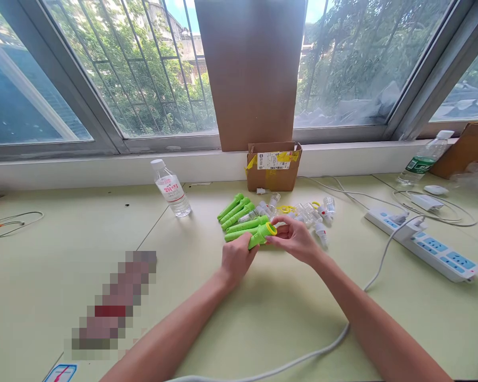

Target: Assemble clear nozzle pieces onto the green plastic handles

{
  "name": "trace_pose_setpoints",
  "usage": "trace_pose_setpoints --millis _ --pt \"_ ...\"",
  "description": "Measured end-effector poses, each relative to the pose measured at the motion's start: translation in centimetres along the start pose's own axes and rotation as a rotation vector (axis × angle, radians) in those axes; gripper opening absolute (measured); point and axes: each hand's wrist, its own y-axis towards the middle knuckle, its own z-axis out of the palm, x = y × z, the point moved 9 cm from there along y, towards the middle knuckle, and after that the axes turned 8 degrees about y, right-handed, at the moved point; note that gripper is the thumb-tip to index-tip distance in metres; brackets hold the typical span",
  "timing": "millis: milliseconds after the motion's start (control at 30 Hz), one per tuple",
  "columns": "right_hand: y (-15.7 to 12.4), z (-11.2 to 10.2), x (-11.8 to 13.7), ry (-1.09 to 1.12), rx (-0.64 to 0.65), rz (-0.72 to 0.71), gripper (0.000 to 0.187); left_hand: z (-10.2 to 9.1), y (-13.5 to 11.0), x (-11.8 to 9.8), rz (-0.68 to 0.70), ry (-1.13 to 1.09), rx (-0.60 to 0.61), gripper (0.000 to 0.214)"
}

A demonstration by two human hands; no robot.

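Note:
My left hand [238, 257] is wrapped round a light-green plastic torch-shaped tube [258, 236], its wide end turned up to the right. A yellow ring [271, 228] sits at the rim of that end. The fingers of my right hand [292, 237] are closed at the yellow ring; whether they pinch anything else is hidden. Just behind my hands lie several similar green tubes [237, 209], side by side. To their right is a loose group of clear plastic cups [308, 212], some with white and red ends, and yellow rings [287, 209] among them.
A small open cardboard box [273, 178] stands at the back against the sill. One water bottle [171, 188] is behind on the left, another [424, 159] at far right. A white power strip [422, 244] lies to the right, its cable [376, 278] running under my right forearm.

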Motion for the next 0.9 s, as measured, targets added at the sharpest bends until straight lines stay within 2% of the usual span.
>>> trace_pose_setpoints --millis 200,433,667,900 --pt "0.1 -0.2 -0.5 0.030 -0.051 0.018 0.040 -0.1 0.0 0.1 -0.042 -0.040 0.004 0.015" --pt "-0.1 0.6 -0.6 0.198 -0.106 -0.058 0.040 -0.4 0.2 0.0 -0.092 -0.179 0.033 0.016" --pt "-0.1 0.3 -1.3 0.150 -0.174 -0.033 0.045 0.5 0.4 -0.4 -0.129 -0.383 0.135 0.018" --pt "0.0 0.1 -1.1 0.135 -0.201 -0.060 0.045 0.6 0.6 -0.6 -0.122 -0.461 0.162 0.024"
